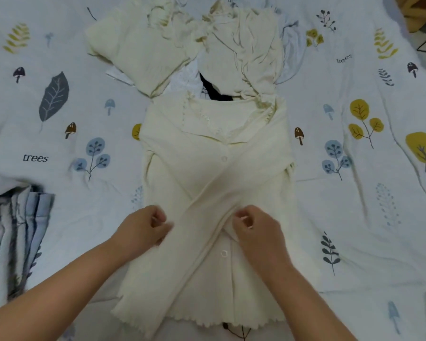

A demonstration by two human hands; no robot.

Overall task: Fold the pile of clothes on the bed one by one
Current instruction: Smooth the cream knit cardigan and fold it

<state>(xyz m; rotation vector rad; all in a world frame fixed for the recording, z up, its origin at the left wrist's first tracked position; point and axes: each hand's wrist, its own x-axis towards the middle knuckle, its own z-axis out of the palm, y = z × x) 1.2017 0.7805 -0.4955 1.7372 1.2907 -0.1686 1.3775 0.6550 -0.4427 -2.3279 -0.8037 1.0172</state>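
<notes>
Clearly the cream buttoned cardigan is the piece in hand: it lies flat and face up on the bed, in front of the person, with both long sleeves folded in and crossed over the chest. The left hand is curled at the cardigan's left edge and seems to pinch the fabric there, though blur hides the contact; the right hand pinches the sleeve near the crossing. The knit looks thin, soft and light, limp enough to slump out of shape, so it should be taken at the scalloped hem or side edges with both hands and lifted evenly. Beyond its collar, touching it, waits the pile of clothes; a striped garment lies at far left.
</notes>
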